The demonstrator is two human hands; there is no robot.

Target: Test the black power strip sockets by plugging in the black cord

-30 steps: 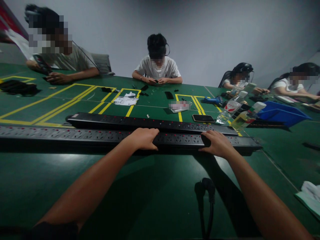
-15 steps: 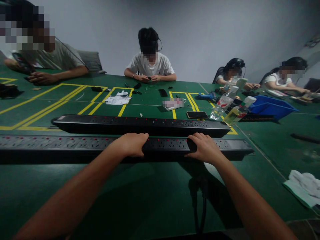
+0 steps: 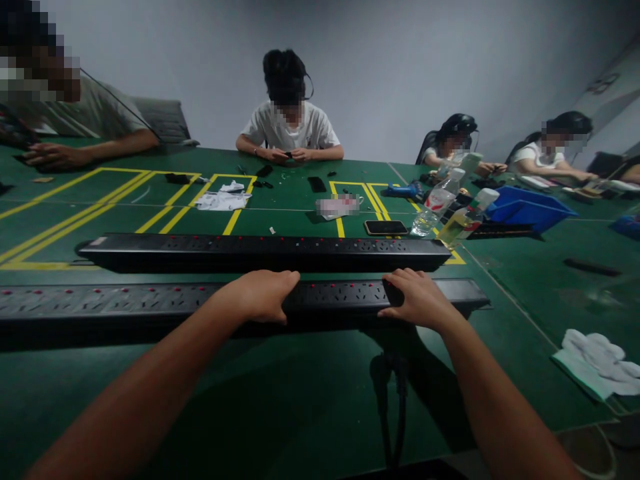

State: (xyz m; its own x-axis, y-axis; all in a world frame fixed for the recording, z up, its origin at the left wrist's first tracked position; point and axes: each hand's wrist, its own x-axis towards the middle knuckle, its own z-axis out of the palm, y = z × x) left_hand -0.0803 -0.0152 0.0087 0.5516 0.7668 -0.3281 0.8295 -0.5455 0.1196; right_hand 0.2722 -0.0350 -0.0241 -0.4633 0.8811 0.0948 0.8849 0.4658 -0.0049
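A long black power strip (image 3: 340, 297) with red switches lies across the green table (image 3: 280, 393) in front of me. My left hand (image 3: 260, 297) is wrapped over its near edge around the middle. My right hand (image 3: 420, 300) grips it farther right, close to its right end. A second long black power strip (image 3: 250, 247) lies parallel just behind the first. A black cable (image 3: 393, 400) hangs from the near strip toward me.
Several other people sit at the far and right sides, working with small parts. A phone (image 3: 385, 227), two plastic bottles (image 3: 437, 207), a blue bin (image 3: 527, 210) and paper scraps (image 3: 220, 200) lie beyond the strips. A white cloth (image 3: 595, 353) rests at the right.
The view has shifted left and down. The near power strip has come closer to me, with both hands still gripping it in the same places.
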